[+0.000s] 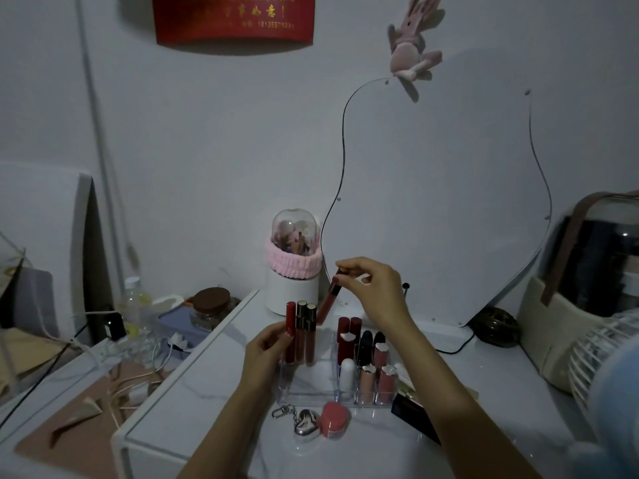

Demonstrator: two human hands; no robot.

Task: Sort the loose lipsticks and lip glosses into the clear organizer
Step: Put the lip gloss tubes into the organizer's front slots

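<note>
A white table (193,402) carries the clear organizer (304,392), a heart keychain (304,423) and a pink case (333,418).

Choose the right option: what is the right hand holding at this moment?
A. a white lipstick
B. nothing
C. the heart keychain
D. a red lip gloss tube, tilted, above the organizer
D: the right hand pinches the cap end of a red lip gloss tube, which hangs tilted above the back of the organizer.

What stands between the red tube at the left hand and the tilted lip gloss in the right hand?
Head view: two upright dark gold-capped glosses in the clear organizer.
</note>
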